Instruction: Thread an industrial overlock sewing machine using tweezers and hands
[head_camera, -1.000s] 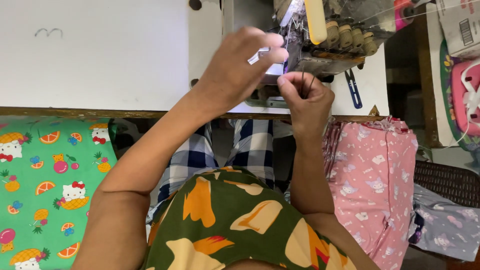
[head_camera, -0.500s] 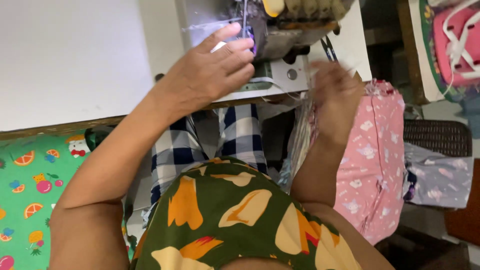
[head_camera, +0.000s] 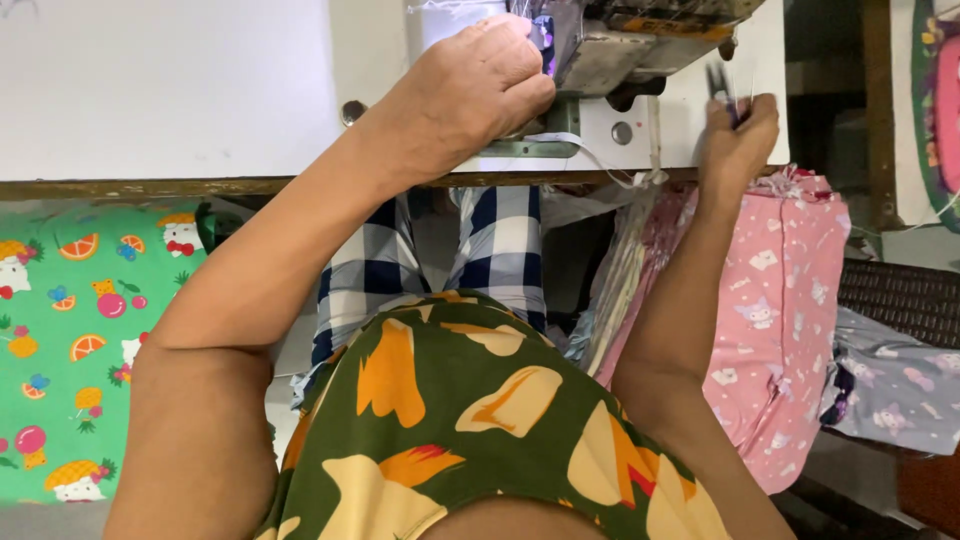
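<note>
My left hand (head_camera: 480, 85) curled knuckles-up, fingers closed at the sewing machine (head_camera: 640, 45); right hand (head_camera: 738, 140) raised, pinching small dark snips (head_camera: 722, 88).

— What's different from a second ago?

— My right hand (head_camera: 738, 140) is off the sewing machine (head_camera: 640, 45). It was pinching thread beside my left hand (head_camera: 480, 85) at the needle; now it's out at the table's (head_camera: 160, 90) right edge, gripping small dark snips (head_camera: 722, 88).

— And the left?

— It's dropped from raised fingers to a closed fist, resting by the machine's front.
</note>
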